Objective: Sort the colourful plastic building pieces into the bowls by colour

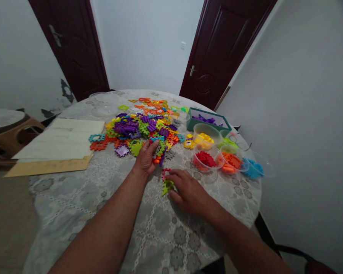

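My left hand [145, 156] is closed around a small bunch of toothed plastic building pieces [161, 147] in blue, green, orange and purple, at the near edge of a mixed heap. Just to its right, my right hand [187, 190] curls over a pink toothed piece [165, 173] and a lime green toothed piece [167, 186] low over the tablecloth. Its fingers partly hide both, and I cannot tell whether the two are joined. The heap of coloured pieces [128, 127], with much purple on top, lies beyond my left hand.
Clear bowls on the right hold yellow pieces [204, 140], red pieces [205, 158], orange pieces [231, 161] and blue pieces [254, 168]. Behind them stands a green box [193, 121] with purple pieces inside. Paper sheets [60, 140] lie on the left of the round table [111, 213].
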`<action>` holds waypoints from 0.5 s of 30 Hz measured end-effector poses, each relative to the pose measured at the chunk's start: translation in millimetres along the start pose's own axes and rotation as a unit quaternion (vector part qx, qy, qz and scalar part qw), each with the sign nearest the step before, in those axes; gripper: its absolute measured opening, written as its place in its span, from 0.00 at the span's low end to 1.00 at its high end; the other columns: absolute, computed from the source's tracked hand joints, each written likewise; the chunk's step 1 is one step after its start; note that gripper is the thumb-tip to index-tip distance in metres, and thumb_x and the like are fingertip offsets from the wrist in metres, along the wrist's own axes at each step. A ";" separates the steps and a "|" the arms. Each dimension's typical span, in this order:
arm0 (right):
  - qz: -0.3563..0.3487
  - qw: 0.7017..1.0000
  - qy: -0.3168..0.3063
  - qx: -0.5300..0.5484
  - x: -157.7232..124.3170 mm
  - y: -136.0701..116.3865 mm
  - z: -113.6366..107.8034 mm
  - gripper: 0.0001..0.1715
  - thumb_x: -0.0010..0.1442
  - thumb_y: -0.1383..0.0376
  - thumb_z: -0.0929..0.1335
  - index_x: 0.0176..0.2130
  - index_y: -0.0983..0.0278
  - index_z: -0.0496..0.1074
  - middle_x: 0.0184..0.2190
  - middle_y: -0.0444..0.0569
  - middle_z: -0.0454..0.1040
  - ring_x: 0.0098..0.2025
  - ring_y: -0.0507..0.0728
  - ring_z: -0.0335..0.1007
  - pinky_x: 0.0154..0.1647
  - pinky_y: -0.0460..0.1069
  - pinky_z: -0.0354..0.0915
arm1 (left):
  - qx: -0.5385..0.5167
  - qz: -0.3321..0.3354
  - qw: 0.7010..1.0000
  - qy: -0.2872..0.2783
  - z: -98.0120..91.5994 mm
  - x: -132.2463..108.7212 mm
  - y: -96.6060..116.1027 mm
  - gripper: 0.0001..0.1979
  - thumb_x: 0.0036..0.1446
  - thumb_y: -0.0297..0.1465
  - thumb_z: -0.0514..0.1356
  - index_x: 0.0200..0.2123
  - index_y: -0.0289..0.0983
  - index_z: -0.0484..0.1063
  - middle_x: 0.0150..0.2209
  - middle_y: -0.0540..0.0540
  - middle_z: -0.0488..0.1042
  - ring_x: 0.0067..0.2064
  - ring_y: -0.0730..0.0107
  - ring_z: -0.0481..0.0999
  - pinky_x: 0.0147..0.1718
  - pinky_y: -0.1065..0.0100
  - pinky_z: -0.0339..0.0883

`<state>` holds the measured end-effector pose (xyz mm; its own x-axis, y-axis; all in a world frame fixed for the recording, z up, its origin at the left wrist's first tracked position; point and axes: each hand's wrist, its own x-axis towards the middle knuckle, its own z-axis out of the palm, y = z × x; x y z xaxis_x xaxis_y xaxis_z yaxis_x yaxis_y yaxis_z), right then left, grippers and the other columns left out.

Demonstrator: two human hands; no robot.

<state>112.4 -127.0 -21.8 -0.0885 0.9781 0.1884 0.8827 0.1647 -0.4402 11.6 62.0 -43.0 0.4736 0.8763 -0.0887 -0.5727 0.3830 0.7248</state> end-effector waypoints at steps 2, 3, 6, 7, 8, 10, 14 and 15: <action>0.018 0.999 -0.025 -0.016 2.9 1.4 5.9 0.24 0.65 0.69 0.69 0.60 0.59 0.73 0.57 0.56 0.74 0.59 0.64 0.68 0.61 0.61 0.68 | -0.004 -0.001 1.000 0.002 1.0 -0.3 0.5 0.22 0.46 0.37 0.78 0.40 0.38 0.74 0.35 0.52 0.80 0.31 0.70 0.81 0.27 0.72 0.75; 0.026 0.999 -0.029 -0.019 3.6 2.0 7.0 0.23 0.65 0.69 0.69 0.59 0.59 0.74 0.54 0.55 0.75 0.57 0.64 0.69 0.60 0.60 0.69 | -0.006 -0.003 1.000 0.004 1.3 -0.1 0.7 0.22 0.45 0.37 0.78 0.40 0.38 0.74 0.35 0.52 0.80 0.31 0.70 0.81 0.27 0.72 0.75; 0.038 0.999 -0.028 -0.020 2.4 1.3 6.5 0.22 0.65 0.69 0.69 0.58 0.59 0.73 0.51 0.54 0.74 0.54 0.63 0.70 0.57 0.59 0.69 | -0.005 -0.005 1.000 0.007 1.5 0.9 1.5 0.22 0.45 0.37 0.78 0.40 0.38 0.74 0.35 0.51 0.80 0.30 0.70 0.81 0.25 0.72 0.74; 0.037 0.999 -0.023 -0.020 0.9 0.3 5.4 0.22 0.65 0.69 0.69 0.58 0.59 0.73 0.51 0.54 0.74 0.54 0.63 0.70 0.57 0.58 0.69 | -0.001 -0.005 1.000 0.005 1.3 1.2 1.8 0.22 0.45 0.37 0.78 0.40 0.38 0.74 0.35 0.51 0.80 0.30 0.70 0.81 0.24 0.73 0.74; 0.033 0.999 -0.018 -0.019 -0.9 -0.9 3.6 0.22 0.65 0.68 0.69 0.58 0.59 0.73 0.50 0.54 0.74 0.53 0.62 0.70 0.57 0.58 0.69 | 0.003 -0.004 1.000 0.002 1.2 1.4 2.1 0.22 0.46 0.37 0.78 0.41 0.38 0.74 0.34 0.51 0.80 0.29 0.70 0.81 0.24 0.73 0.74; 0.015 1.000 -0.002 -0.010 -5.5 -3.1 -3.8 0.21 0.66 0.67 0.69 0.58 0.59 0.72 0.50 0.53 0.75 0.53 0.62 0.70 0.57 0.57 0.69 | 0.008 -0.004 1.000 -0.001 1.0 1.8 2.7 0.22 0.46 0.37 0.78 0.41 0.38 0.75 0.34 0.51 0.80 0.29 0.70 0.80 0.23 0.72 0.74; -0.002 0.998 0.063 0.001 -13.9 3.8 -40.1 0.20 0.67 0.67 0.68 0.57 0.57 0.72 0.50 0.52 0.77 0.53 0.61 0.73 0.58 0.59 0.70 | 0.001 -0.005 1.000 0.011 1.0 2.8 3.5 0.20 0.46 0.35 0.77 0.40 0.38 0.75 0.34 0.51 0.80 0.31 0.68 0.82 0.24 0.72 0.76; 0.004 0.996 0.086 -0.010 -14.9 10.8 -53.7 0.19 0.67 0.66 0.68 0.57 0.57 0.72 0.50 0.52 0.77 0.54 0.61 0.73 0.58 0.60 0.70 | -0.002 -0.006 1.000 0.012 1.0 3.1 3.6 0.20 0.46 0.34 0.77 0.40 0.38 0.75 0.34 0.51 0.80 0.31 0.68 0.82 0.23 0.72 0.76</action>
<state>148.0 -146.6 17.7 -0.0014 0.9428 0.3335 0.8919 0.1520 -0.4260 11.8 65.8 -40.0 0.4650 0.8779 -0.1143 -0.5698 0.3955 0.7204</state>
